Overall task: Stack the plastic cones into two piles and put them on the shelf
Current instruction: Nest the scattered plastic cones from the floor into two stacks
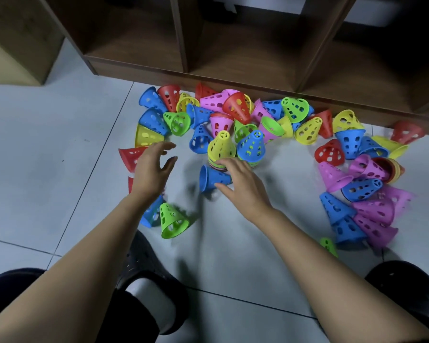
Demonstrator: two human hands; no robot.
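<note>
Many perforated plastic cones in blue, red, yellow, green and pink lie scattered on the tiled floor before a brown wooden shelf (233, 58). Two short upright stacks stand side by side, one topped by a yellow cone (221, 146), the other by a blue cone (251, 146). My right hand (240, 184) grips a blue cone (212, 179) lying on its side just in front of the stacks. My left hand (154, 167) hovers open, fingers spread, above a red cone (130, 157) at the left. A green cone (172, 220) stands near my left forearm.
The shelf's low compartments open toward me, their floor just above the tiles. A heap of pink and blue cones (362, 214) lies at the right. My dark shoes (144, 263) and knees fill the bottom corners. A wooden box (13, 45) stands at far left.
</note>
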